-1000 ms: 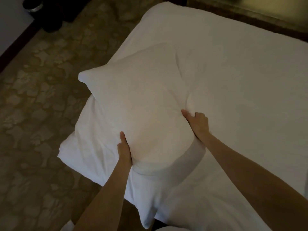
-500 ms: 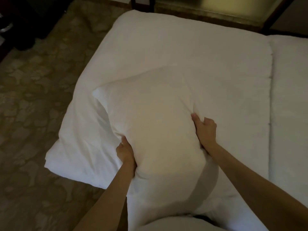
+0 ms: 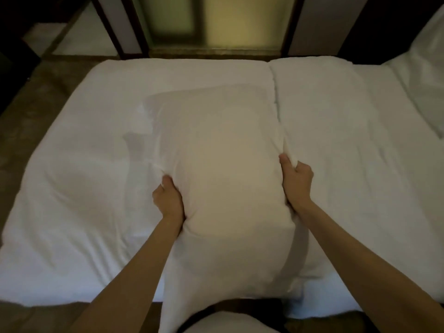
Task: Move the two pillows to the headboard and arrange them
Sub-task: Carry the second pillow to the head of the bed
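Note:
A white pillow [image 3: 223, 169] is held lengthwise above the white bed [image 3: 91, 179], its long axis pointing away from me. My left hand [image 3: 168, 200] grips its left edge and my right hand [image 3: 296, 181] grips its right edge, both with fingers dug into the fabric. A second white pillow [image 3: 430, 68] lies at the far right edge of the view, partly cut off. No headboard shows in the frame.
The bed's cover has a seam or fold [image 3: 276, 97] running away from me to the right of the pillow. Beyond the bed stands a dark-framed frosted glass panel [image 3: 216, 22]. Patterned carpet [image 3: 21, 111] lies to the left.
The view has swung right from the bed's left corner to its middle. The pillow has turned lengthwise and come toward the centre, still held in both hands.

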